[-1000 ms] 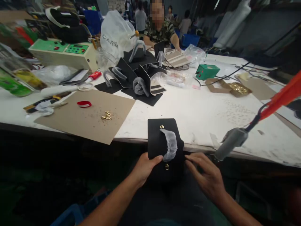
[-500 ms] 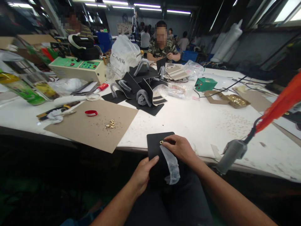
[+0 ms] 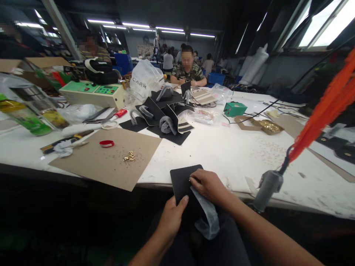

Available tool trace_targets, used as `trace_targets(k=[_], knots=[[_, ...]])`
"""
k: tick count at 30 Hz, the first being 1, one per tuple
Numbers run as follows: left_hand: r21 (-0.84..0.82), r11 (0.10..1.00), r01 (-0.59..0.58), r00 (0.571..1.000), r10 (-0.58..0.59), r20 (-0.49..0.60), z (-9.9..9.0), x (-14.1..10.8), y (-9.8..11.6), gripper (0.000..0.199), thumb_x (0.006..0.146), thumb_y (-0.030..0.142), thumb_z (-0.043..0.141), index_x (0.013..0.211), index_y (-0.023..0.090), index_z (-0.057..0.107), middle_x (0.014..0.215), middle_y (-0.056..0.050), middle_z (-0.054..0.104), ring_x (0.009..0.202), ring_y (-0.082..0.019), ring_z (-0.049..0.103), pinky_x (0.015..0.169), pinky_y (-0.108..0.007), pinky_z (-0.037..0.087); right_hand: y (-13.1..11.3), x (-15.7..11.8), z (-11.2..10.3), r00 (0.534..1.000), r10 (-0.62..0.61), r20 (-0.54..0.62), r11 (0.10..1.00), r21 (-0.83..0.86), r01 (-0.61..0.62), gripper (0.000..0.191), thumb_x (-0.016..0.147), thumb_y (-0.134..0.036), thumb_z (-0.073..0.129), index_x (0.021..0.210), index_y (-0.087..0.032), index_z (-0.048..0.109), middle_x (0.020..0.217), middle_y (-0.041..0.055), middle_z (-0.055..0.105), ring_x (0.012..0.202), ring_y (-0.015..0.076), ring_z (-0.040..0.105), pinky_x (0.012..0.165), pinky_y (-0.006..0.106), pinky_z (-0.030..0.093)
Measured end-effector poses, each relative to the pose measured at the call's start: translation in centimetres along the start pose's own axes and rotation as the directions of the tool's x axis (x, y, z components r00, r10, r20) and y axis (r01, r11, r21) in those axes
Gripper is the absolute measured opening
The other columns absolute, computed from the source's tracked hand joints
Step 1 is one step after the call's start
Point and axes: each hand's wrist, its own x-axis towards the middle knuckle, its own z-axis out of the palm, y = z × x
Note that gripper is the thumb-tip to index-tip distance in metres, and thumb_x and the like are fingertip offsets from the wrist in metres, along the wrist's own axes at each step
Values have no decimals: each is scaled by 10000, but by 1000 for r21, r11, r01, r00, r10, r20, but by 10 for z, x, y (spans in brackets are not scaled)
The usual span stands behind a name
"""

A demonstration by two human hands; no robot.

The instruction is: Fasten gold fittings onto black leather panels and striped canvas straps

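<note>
My left hand grips a flat black panel by its near left side, thumb on top. The panel tilts over my lap at the table edge. A strap or handle wrapped in cloudy plastic curves down from its face. My right hand lies over the panel's right part, thumb and fingertips pinched together at the strap's upper end. Only a tiny glint shows at these fingertips; the small gold ring seen there before is otherwise covered.
Brown cardboard holds gold rings and a red band. Beyond it is a pile of black panels. A grey tool with an orange cord hangs at the right edge. A person sits opposite.
My right fingertips have closed over the gold ring, which showed before. The panel and both hands sit slightly lower in view, and the camera has tilted up a little.
</note>
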Motion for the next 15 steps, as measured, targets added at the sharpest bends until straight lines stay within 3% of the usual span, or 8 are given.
trace_targets(k=[3, 6, 10, 13, 15], knots=[[-36, 999, -27, 998, 25, -58, 0, -5, 8, 675, 894, 607, 708, 1287, 60, 661, 1195, -169, 740, 1099, -329, 701, 1003, -399, 520, 2, -22, 8, 985, -135, -111, 973, 172, 153, 223, 1049, -261, 536, 1090, -193, 744, 975, 38, 684, 899, 116, 652, 822, 239, 472], [45, 996, -81, 990, 86, -111, 7, -13, 20, 684, 903, 641, 682, 1268, 62, 691, 1187, -170, 744, 1082, -332, 704, 986, -387, 523, -6, -41, 17, 946, -90, -312, 953, 249, 173, 191, 1024, -298, 612, 1127, -208, 745, 1008, 43, 698, 893, 126, 674, 802, 251, 507], [170, 968, -185, 971, 206, -118, 19, -24, 30, 665, 925, 661, 640, 1249, 87, 727, 1200, -150, 745, 1125, -337, 688, 996, -368, 517, -21, -56, 18, 842, -67, -536, 965, 178, 190, 181, 978, -260, 685, 1145, -210, 735, 1006, 48, 706, 876, 144, 667, 781, 281, 519], [242, 940, -239, 959, 267, -90, 23, -30, 35, 628, 955, 633, 613, 1237, 86, 741, 1208, -138, 745, 1133, -324, 684, 1026, -358, 507, -27, -59, 11, 796, -117, -593, 969, 109, 224, 208, 970, -177, 667, 1166, -212, 728, 993, 50, 704, 869, 151, 653, 786, 299, 518], [243, 936, -254, 960, 274, -54, 23, -32, 39, 612, 966, 615, 607, 1248, 88, 737, 1197, -129, 750, 1094, -314, 698, 1000, -353, 524, -28, -60, 7, 791, -141, -595, 963, 102, 249, 245, 964, -159, 667, 1197, -213, 718, 994, 49, 698, 872, 151, 647, 787, 301, 516]])
